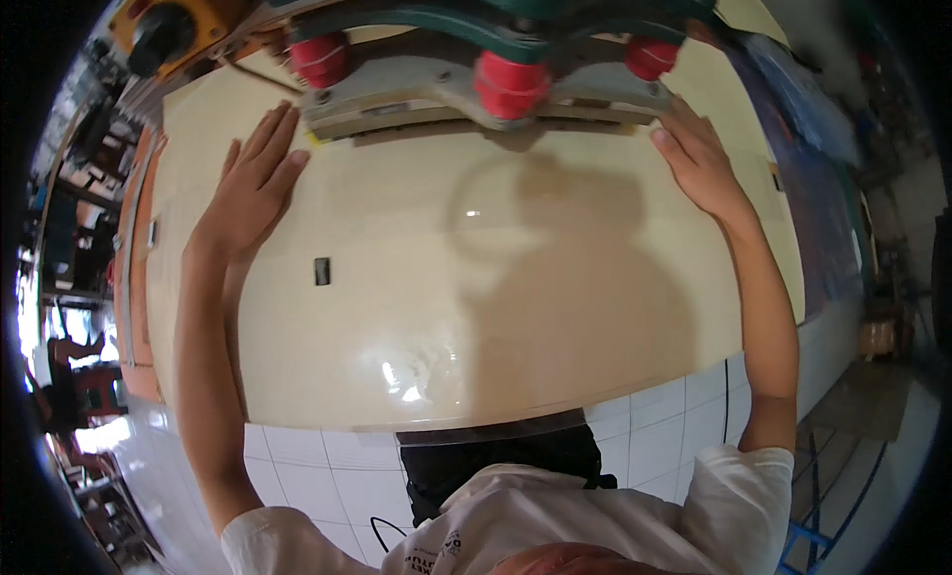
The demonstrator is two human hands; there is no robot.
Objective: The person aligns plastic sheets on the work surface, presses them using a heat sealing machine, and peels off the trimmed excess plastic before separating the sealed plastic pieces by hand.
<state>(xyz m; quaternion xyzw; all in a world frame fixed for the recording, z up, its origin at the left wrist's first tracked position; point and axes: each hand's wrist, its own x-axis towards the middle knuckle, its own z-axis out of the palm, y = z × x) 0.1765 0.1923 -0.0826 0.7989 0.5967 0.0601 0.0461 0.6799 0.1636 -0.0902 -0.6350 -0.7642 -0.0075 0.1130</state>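
Note:
My left hand (pixel 248 183) lies flat on a cream-coloured sheet (pixel 397 307), fingers stretched forward, just left of a press head. My right hand (pixel 702 169) rests at the other end of the press head, thumb apart from the fingers; some fingertips are hard to see beside the machine. Between the hands, the grey metal plate (pixel 416 91) of the press hangs low at the sheet's far side. Whether it touches the sheet, I cannot tell. Red round mounts (pixel 512 84) join it to a green frame (pixel 426 18).
A small dark rectangular piece (pixel 322 271) lies on the sheet. At upper left stands a yellow control box (pixel 169 25) with a black knob. Clear plastic film (pixel 803 99) lies to the right. White floor tiles (pixel 342 466) show below the near edge.

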